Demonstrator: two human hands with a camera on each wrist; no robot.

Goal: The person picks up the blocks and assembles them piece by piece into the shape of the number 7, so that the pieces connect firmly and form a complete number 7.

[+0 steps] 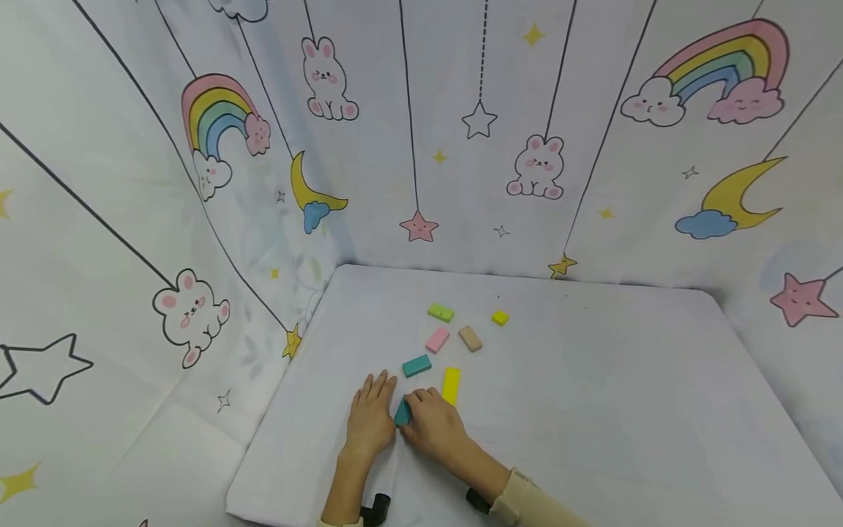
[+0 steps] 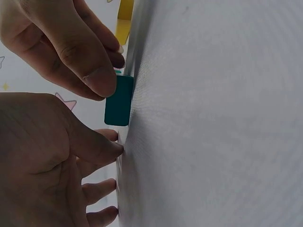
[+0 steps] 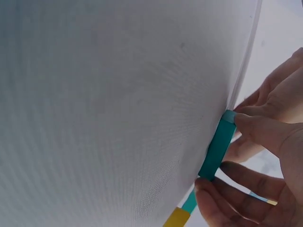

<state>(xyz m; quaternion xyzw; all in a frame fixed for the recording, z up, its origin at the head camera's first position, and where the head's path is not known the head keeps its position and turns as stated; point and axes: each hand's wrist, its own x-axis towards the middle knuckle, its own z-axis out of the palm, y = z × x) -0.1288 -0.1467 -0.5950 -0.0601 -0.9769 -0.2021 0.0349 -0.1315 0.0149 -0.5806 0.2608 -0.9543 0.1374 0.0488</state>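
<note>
My right hand (image 1: 435,424) pinches a teal block (image 1: 402,412) low over the white table, thumb at one end and fingers at the other. In the right wrist view that teal block (image 3: 218,146) lies along the table surface between thumb and fingertips. My left hand (image 1: 371,417) rests on the table just left of it, fingers extended forward. The left wrist view has the left thumb close below the block's end (image 2: 118,101). Beyond the hands lies a second teal block (image 1: 416,366), and a long yellow block (image 1: 451,386) sits beside the right hand's knuckles.
Farther back on the white table (image 1: 626,395) lie a pink block (image 1: 437,339), a tan block (image 1: 470,339), a light green block (image 1: 440,312) and a small yellow block (image 1: 500,318). A white cloth backdrop (image 1: 454,80) with cartoon prints rises behind the table.
</note>
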